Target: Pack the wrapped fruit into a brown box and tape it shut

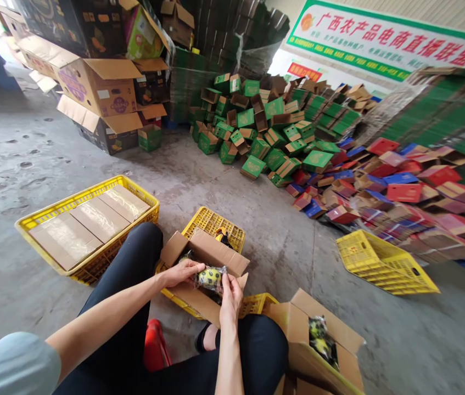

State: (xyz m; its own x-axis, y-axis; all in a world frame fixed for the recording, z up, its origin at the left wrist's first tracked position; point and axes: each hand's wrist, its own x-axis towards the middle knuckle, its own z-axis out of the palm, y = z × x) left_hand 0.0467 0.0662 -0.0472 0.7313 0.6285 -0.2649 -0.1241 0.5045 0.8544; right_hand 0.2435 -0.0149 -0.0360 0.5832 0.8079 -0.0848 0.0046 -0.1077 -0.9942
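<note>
Head view: a plastic-wrapped pack (211, 278) is gripped between the left hand (185, 272) and right hand (231, 294) above an open cardboard box (219, 253).

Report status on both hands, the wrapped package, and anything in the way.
Left hand, right hand: gripping opposite ends. Wrapped package: held over open carton. Nothing visibly in the way.

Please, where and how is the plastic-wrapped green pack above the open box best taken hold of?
Probably by its two ends, from above, one hand at each side. The plastic-wrapped green pack is longer than wide and lies roughly crosswise over the open cardboard box, whose raised flaps could hinder a low approach. The left hand and right hand hold it near those ends.
</note>
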